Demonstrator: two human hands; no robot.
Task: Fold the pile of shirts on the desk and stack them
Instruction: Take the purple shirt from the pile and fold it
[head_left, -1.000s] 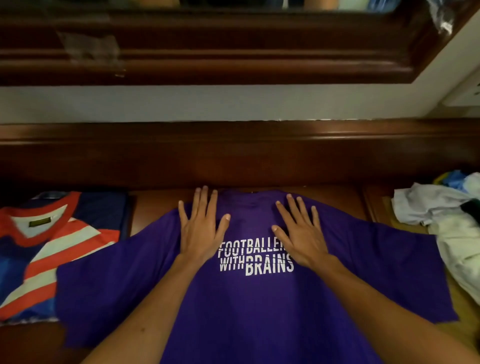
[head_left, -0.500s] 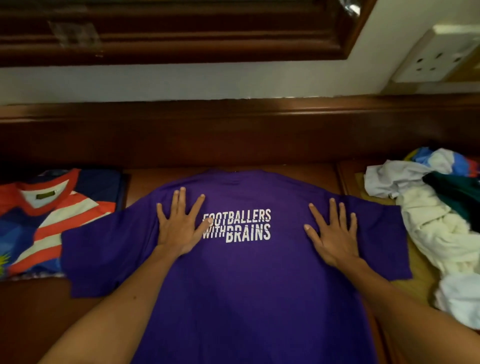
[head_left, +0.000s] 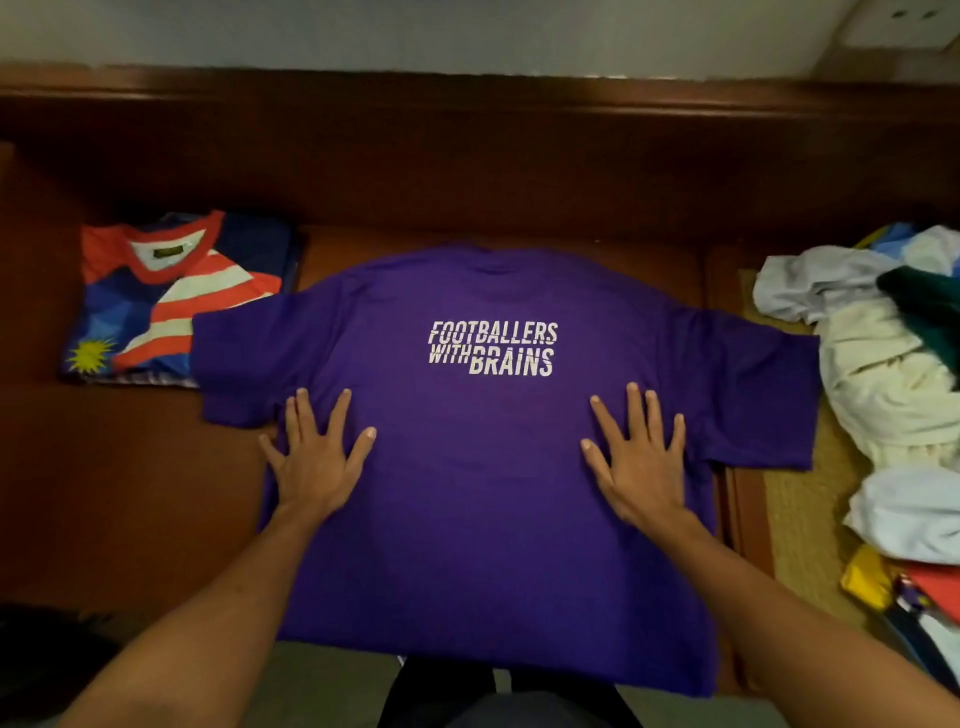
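Dim, warm indoor light; soft overall focus, wide-angle bending and darkening toward the edges.

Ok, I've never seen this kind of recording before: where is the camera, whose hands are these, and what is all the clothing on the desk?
There is no machine here. The one view comes from a wide-angle camera worn on a person's head, looking forward and down, so the two bare arms entering from below are the wearer's own. The left hand and right hand both lie flat with spread fingers on a purple shirt spread out on the wooden desk; they press it and grip nothing. White lettering on it reads FOOTBALLERS WITH BRAINS. On the left lies a folded red, white and blue striped jersey; the purple sleeve overlaps its edge. On the right is a crumpled pile of unfolded clothes.
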